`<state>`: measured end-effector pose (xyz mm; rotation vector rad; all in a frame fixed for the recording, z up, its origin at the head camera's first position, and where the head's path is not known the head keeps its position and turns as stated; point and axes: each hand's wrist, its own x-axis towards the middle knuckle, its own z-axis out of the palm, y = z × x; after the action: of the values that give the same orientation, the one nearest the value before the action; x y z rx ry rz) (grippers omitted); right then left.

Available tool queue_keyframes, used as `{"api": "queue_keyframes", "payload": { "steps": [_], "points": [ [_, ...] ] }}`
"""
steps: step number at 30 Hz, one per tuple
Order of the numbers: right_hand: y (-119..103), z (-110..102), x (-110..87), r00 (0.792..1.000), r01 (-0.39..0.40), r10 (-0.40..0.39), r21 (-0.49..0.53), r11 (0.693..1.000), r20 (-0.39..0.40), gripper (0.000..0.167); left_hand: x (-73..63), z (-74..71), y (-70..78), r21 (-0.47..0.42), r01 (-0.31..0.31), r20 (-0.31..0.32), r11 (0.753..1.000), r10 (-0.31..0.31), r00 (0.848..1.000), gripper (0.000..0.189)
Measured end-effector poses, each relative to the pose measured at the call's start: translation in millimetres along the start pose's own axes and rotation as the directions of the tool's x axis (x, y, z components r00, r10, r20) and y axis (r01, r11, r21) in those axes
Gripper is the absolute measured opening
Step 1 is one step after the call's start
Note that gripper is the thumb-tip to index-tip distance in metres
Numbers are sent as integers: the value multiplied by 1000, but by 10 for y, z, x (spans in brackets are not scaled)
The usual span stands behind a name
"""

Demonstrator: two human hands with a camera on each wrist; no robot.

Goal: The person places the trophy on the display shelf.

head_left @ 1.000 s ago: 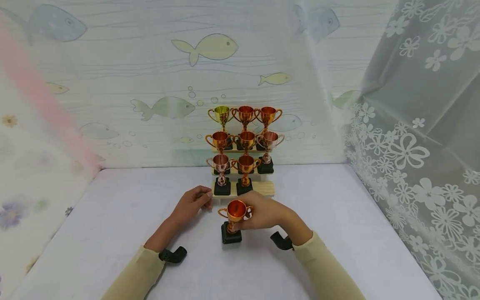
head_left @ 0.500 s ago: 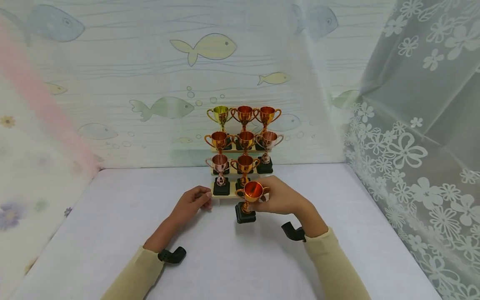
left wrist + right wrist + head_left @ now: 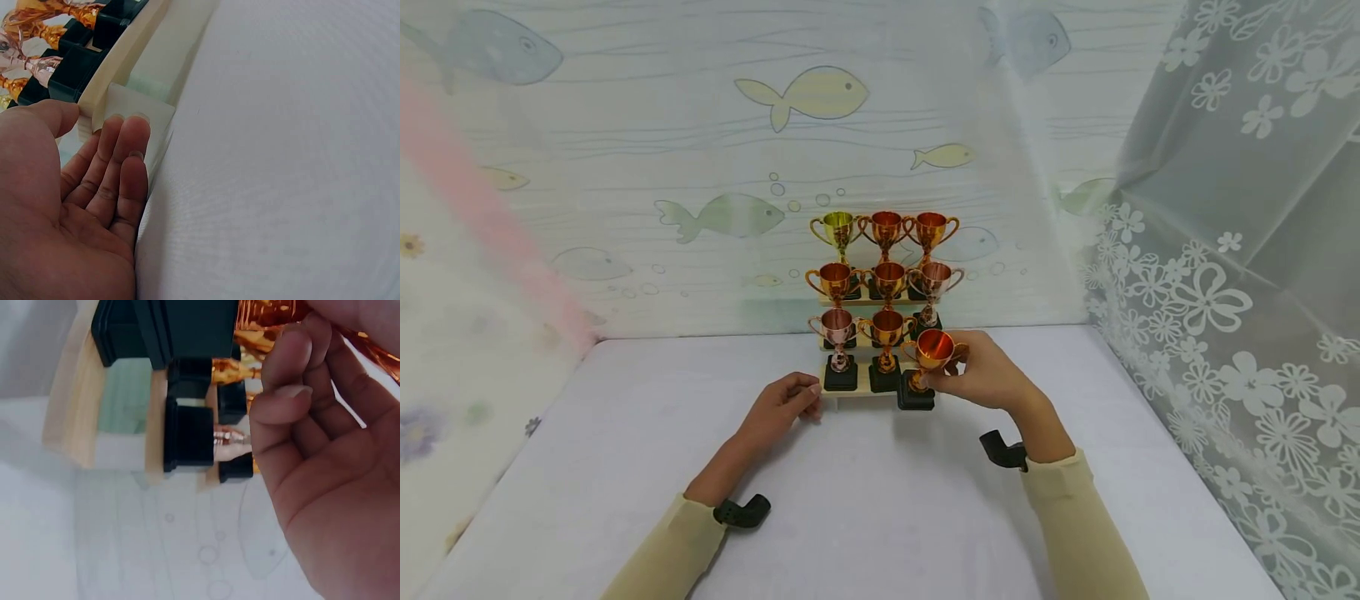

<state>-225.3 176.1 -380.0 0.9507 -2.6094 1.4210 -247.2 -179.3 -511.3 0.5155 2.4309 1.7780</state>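
Note:
My right hand [image 3: 988, 371] pinches an orange-gold trophy cup [image 3: 935, 346] by its stem. Its black base [image 3: 190, 328] overlaps the right end of the lowest step of a tiered wooden rack [image 3: 859, 390] in the head view, and the trophy leans slightly. My left hand [image 3: 782, 408] lies at the rack's front left corner. In the left wrist view its thumb is right at the wooden step's end, with relaxed fingers [image 3: 131, 140] against the pale side support. On the lowest step stand a pink trophy [image 3: 837, 325] and another orange-gold trophy [image 3: 887, 329].
Behind, the middle step carries two orange-gold trophies and a pink trophy [image 3: 936, 279]. Up on the top step stand a yellow-gold trophy [image 3: 838, 227] and two orange ones. A white-covered table [image 3: 835, 508] lies beneath, backed by a fish-patterned curtain [image 3: 700, 125].
My right hand has carried the orange-gold trophy from above the table in front, back and rightward, to the right end of the lowest step. The left hand stays at the rack's corner.

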Motion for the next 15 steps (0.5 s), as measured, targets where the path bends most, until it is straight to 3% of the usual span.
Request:
{"api": "queue_keyframes", "payload": {
  "steps": [6,15],
  "points": [
    [83,-36,15,997,-31,27,-56,998,-66,24,11,-3,-10,-3,-2,-1,1000,2,1000,33],
    [228,-46,35,977,-155,153,-2,988,-150,21,13,-3,-4,-8,-3,4,1000,3,1000,33]
  ]
}}
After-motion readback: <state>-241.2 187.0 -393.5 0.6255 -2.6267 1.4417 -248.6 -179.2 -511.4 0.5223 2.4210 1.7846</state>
